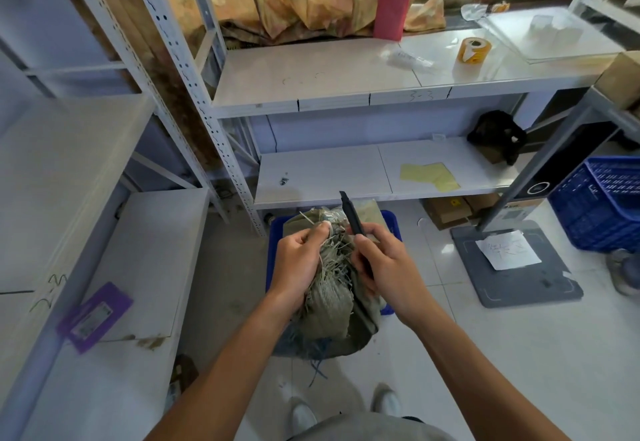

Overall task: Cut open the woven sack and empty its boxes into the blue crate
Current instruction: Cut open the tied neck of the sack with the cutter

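A grey-green woven sack (pixel 330 305) with a frayed, bunched top stands on the floor, resting over a blue crate (pixel 275 232) whose rim shows behind and beside it. My left hand (pixel 299 267) grips the frayed neck of the sack. My right hand (pixel 388 267) holds a black utility knife (pixel 351 213), its tip pointing up and away, right beside the sack's neck. The sack is closed, so its boxes are hidden.
White metal shelving surrounds me: a unit ahead with a tape roll (pixel 473 50) and yellow papers (pixel 429 175), another on the left with a purple card (pixel 94 317). A second blue crate (pixel 599 205) and a grey mat (pixel 512 264) lie right. My shoes (pixel 304 416) are below.
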### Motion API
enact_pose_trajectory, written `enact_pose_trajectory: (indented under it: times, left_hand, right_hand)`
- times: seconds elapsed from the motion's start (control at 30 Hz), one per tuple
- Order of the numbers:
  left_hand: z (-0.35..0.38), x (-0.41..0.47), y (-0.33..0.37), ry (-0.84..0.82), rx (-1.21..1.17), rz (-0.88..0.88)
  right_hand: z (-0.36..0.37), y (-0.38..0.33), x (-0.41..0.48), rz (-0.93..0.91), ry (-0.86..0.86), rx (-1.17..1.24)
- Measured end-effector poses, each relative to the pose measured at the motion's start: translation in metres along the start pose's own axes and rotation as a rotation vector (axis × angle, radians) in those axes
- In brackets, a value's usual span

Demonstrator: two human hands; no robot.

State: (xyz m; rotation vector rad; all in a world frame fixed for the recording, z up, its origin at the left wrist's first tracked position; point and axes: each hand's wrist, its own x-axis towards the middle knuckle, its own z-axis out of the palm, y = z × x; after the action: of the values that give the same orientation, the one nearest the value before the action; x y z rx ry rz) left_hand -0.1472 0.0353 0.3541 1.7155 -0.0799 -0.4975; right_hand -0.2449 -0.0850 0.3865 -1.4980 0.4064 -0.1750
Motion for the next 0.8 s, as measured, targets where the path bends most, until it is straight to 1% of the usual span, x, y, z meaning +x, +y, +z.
enact_pose_trajectory:
  times: [0.1, 0.17, 0.3, 0.4, 0.53, 0.67, 0.8]
  left_hand:
    - [0.002, -0.001, 0.003, 0.016, 0.062, 0.033]
    - [0.002, -0.001, 0.003, 0.022, 0.076, 0.045]
    - [0.005, 0.001, 0.004, 0.035, 0.043, 0.026]
    - [0.009, 0.000, 0.005, 0.066, 0.066, 0.026]
    - [0.013, -0.002, 0.009, 0.058, 0.041, 0.038]
    - [0.016, -0.007, 0.011, 0.030, 0.047, 0.110]
    - [0.018, -0.011, 0.008, 0.007, 0.100, 0.171]
  right_hand:
    - [0.002, -0.001, 0.002, 0.032, 0.021, 0.011]
    - [0.003, -0.001, 0.004, 0.020, 0.013, -0.001]
    - [0.006, 0.000, 0.007, -0.023, 0.030, -0.136]
    - [0.008, 0.000, 0.010, -0.027, 0.065, -0.231]
    - [0.008, 0.001, 0.017, -0.019, 0.079, -0.426]
    - [0.009, 0.000, 0.019, -0.083, 0.134, -0.638]
    - [0.010, -0.002, 0.020, -0.142, 0.159, -0.846]
